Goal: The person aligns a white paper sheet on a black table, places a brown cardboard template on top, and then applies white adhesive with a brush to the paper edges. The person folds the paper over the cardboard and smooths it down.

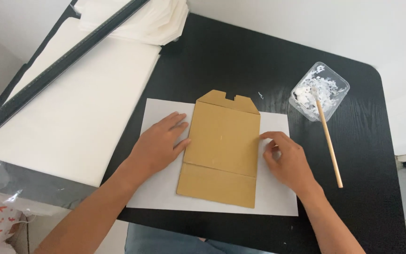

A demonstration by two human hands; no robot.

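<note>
Brown cardboard piece [222,148] runs lengthwise away from me, notched flap at the far end; my left hand [158,143] presses flat, fingers spread, right hand [287,160] pinches its edge.

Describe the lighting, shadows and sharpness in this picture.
Head view: soft, even daylight; faint shadows under the left hand and right hand; cardboard and white sheet sharp; slight sheen on the black table; edges a little bowed.

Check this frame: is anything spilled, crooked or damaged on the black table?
A small white fleck lies on the black table beside the clear tub of white paste, like a stray drip. The cardboard piece sits slightly tilted on the white sheet. Nothing looks damaged.
</note>
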